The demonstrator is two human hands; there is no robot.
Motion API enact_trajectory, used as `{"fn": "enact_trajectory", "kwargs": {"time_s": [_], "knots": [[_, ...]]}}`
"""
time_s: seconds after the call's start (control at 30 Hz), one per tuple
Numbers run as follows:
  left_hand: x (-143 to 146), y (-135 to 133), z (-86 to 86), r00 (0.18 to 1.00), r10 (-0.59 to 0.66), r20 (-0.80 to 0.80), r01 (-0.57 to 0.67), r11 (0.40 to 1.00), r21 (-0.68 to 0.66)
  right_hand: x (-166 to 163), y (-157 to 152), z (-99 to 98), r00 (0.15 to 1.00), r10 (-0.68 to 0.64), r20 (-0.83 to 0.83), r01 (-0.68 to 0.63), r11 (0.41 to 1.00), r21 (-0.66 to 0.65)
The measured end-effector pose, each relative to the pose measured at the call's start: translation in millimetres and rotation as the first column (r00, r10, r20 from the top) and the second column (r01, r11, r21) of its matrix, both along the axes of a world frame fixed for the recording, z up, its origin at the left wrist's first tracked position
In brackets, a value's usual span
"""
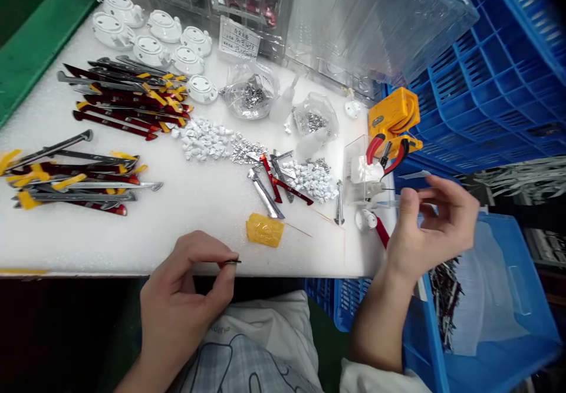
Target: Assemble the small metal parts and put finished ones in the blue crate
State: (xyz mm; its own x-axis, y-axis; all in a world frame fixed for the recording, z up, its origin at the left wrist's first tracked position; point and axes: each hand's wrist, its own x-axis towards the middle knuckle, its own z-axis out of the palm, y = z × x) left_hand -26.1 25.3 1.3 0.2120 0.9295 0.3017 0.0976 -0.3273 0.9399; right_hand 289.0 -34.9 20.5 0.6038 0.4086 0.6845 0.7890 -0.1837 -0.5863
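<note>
My left hand hovers at the near edge of the white foam table, thumb and forefinger pinched on a small thin dark part. My right hand is raised at the table's right edge, fingers curled, thumb and forefinger pinching something thin that I cannot make out. Just left of it stand a clear plastic box with red-handled pliers and a small white part. A yellow piece lies between my hands.
Piles of red, silver and yellow blade-like parts lie at left. White round housings line the back. Bags of small metal bits, loose white pieces, an orange tool, blue crates and a blue bin at right.
</note>
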Motion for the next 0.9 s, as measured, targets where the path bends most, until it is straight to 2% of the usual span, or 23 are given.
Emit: {"fn": "enact_trajectory", "kwargs": {"time_s": [0.1, 0.17, 0.23, 0.33, 0.43, 0.6, 0.9], "knots": [[2, -3, 14.7, 0.998, -0.038, 0.053, 0.043, 0.995, -0.09, -23, 1, -0.6, 0.997, 0.075, 0.032, -0.079, 0.983, 0.165], [5, -6, 23.1, 0.993, -0.056, 0.104, 0.068, 0.991, -0.118, -49, -4, -0.9, 0.983, 0.185, -0.006, -0.182, 0.97, 0.159], [8, -10, 28.2, 0.985, -0.081, 0.151, 0.104, 0.983, -0.153, -78, -11, 0.0, 0.937, 0.331, -0.112, -0.323, 0.943, 0.085], [9, -14, 31.8, 0.972, -0.12, 0.2, 0.159, 0.968, -0.193, -117, -19, 3.1, 0.781, 0.572, -0.252, -0.592, 0.806, -0.005], [7, -17, 34.2, 0.966, -0.109, 0.236, 0.166, 0.956, -0.24, -139, -22, 6.3, 0.631, 0.687, -0.361, -0.73, 0.683, 0.023], [7, -22, 37.1, 0.957, -0.074, 0.279, 0.178, 0.914, -0.366, -149, -20, 9.3, 0.524, 0.744, -0.415, -0.791, 0.606, 0.088], [7, -25, 34.1, 0.935, -0.101, 0.341, 0.222, 0.915, -0.337, -153, -25, 6.6, 0.508, 0.733, -0.453, -0.789, 0.607, 0.097]]}}
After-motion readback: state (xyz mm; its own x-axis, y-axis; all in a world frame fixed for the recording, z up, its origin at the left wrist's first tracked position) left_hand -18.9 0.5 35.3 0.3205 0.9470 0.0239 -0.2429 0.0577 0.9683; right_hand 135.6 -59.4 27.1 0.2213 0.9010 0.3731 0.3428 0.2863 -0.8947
